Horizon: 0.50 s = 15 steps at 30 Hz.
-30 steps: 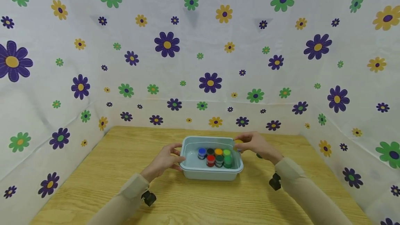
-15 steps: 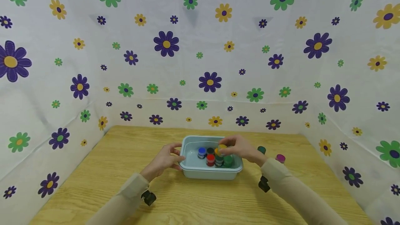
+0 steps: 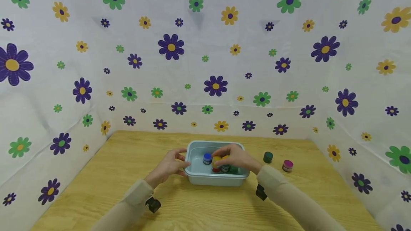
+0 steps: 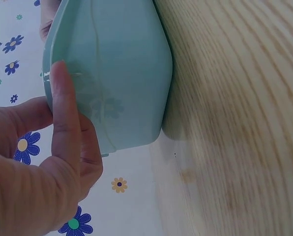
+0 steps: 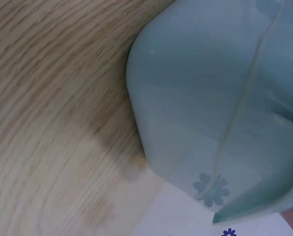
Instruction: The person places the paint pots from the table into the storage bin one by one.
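Note:
A pale blue plastic basin (image 3: 215, 180) sits on the table with several small paint jars in it. My left hand (image 3: 168, 167) holds the basin's left end at the rim; in the left wrist view its fingers (image 4: 65, 108) lie against the outer wall. Inside the basin, my right hand (image 3: 237, 157) pinches a yellow-lidded paint jar (image 3: 217, 159) close over the red jar (image 3: 216, 169). A blue jar (image 3: 207, 158) stands just left of it. Dark and green jars are partly hidden under the right hand. The right wrist view shows mostly the basin's outside wall (image 5: 195, 98).
Right of the basin, a dark green jar (image 3: 268, 157) and a magenta-lidded jar (image 3: 288, 165) stand on the wooden table (image 3: 192, 209). A white sheet (image 3: 179, 70) printed with flowers surrounds the table at the back and sides.
The right hand has carried the yellow-lidded jar leftward from the basin's right rim to over the jars near the middle. The left hand has kept its hold on the rim.

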{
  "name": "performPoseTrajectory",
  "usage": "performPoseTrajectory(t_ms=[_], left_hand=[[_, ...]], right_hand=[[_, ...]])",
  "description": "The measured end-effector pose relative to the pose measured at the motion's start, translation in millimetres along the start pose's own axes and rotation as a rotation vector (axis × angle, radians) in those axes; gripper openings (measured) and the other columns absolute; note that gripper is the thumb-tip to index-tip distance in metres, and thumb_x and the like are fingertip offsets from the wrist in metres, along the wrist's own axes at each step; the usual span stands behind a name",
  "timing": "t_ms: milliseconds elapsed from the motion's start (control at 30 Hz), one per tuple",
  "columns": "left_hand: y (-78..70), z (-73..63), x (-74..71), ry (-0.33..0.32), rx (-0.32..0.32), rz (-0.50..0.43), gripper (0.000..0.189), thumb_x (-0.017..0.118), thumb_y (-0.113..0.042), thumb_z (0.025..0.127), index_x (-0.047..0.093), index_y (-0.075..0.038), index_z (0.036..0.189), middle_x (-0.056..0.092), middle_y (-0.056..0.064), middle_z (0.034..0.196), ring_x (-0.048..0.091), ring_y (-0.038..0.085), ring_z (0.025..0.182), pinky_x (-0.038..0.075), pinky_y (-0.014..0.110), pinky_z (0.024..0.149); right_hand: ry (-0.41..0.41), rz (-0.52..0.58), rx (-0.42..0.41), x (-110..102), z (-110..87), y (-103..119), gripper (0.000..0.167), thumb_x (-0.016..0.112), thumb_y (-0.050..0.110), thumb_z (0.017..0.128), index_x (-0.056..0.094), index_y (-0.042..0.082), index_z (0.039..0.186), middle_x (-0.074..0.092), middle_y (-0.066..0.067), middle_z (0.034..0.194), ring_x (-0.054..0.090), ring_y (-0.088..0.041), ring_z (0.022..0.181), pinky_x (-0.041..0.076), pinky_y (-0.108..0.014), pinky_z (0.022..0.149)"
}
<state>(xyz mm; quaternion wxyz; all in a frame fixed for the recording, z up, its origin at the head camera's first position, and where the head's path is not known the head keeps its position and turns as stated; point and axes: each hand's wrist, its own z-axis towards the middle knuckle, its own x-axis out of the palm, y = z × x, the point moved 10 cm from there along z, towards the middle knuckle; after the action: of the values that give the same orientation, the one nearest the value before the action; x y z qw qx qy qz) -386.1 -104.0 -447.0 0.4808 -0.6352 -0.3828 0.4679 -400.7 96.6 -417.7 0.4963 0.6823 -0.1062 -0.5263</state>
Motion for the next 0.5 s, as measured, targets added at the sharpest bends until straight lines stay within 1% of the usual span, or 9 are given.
performPoseTrajectory(t_ms=[133,267,400,500], left_hand=[[-0.6,-1.2,0.1,-0.003,-0.001,0.003,0.061,0.070,0.001,0.087,0.046,-0.003,0.143,0.052,0.018,0.105,0.064,0.026,0.080,0.063,0.039,0.062],[-0.4,-2.2,0.9,-0.002,0.003,-0.005,0.061,0.070,0.001,0.087,0.046,-0.002,0.143,0.051,0.018,0.104,0.064,0.026,0.079,0.063,0.039,0.062],[0.1,-2.5,0.4,-0.006,0.008,-0.008,0.060,0.069,0.001,0.087,0.046,-0.002,0.142,0.051,0.018,0.104,0.064,0.025,0.079,0.063,0.039,0.062],[0.2,-2.1,-0.2,-0.005,0.011,-0.012,0.060,0.069,0.001,0.088,0.045,-0.001,0.142,0.051,0.018,0.104,0.064,0.025,0.079,0.063,0.039,0.062]], right_hand=[[0.013,-0.034,-0.056,7,6.1,6,0.035,0.077,0.020,0.085,0.071,0.002,0.115,0.072,-0.008,0.114,0.067,-0.018,0.103,0.057,-0.036,0.093],[0.033,-0.084,-0.061,15,11.0,9,0.036,0.076,0.020,0.086,0.071,0.002,0.117,0.073,-0.006,0.113,0.064,-0.011,0.095,0.056,-0.030,0.088],[0.071,-0.110,-0.065,23,14.9,14,0.036,0.075,0.018,0.087,0.069,0.001,0.118,0.073,-0.006,0.110,0.059,-0.009,0.087,0.053,-0.023,0.080],[0.088,-0.104,-0.074,28,18.0,18,0.035,0.074,0.014,0.087,0.069,-0.001,0.118,0.073,-0.009,0.110,0.060,-0.011,0.087,0.054,-0.024,0.081]])
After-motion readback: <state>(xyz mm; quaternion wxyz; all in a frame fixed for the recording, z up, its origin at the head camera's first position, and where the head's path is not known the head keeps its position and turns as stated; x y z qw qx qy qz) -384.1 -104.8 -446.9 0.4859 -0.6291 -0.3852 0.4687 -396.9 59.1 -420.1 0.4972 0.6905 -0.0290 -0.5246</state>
